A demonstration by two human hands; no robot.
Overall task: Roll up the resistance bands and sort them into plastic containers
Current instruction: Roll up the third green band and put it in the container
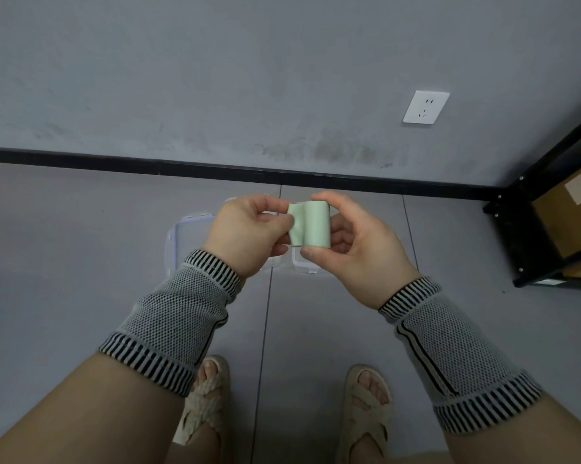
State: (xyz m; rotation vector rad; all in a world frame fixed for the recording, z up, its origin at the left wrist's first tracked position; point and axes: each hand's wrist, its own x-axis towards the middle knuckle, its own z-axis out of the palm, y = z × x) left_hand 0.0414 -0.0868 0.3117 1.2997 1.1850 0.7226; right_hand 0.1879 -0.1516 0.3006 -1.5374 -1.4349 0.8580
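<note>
No legible writing appears; the pale label on the brown cardboard box (573,212) is blank. Left hand (248,232): fingers pinch the loose end of the pale green rolled resistance band (310,224). Right hand (359,242): thumb and fingers grip the smooth, matte roll. The band is held above the clear plastic containers (185,236) on the grey floor (81,229), partly hiding them.

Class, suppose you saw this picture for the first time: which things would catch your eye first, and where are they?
First, the pale green resistance band, nearly rolled up and held mid-frame between the left hand and right hand. Next, the clear plastic containers on the grey floor beneath the hands. Then the white wall socket, upper right.
</note>
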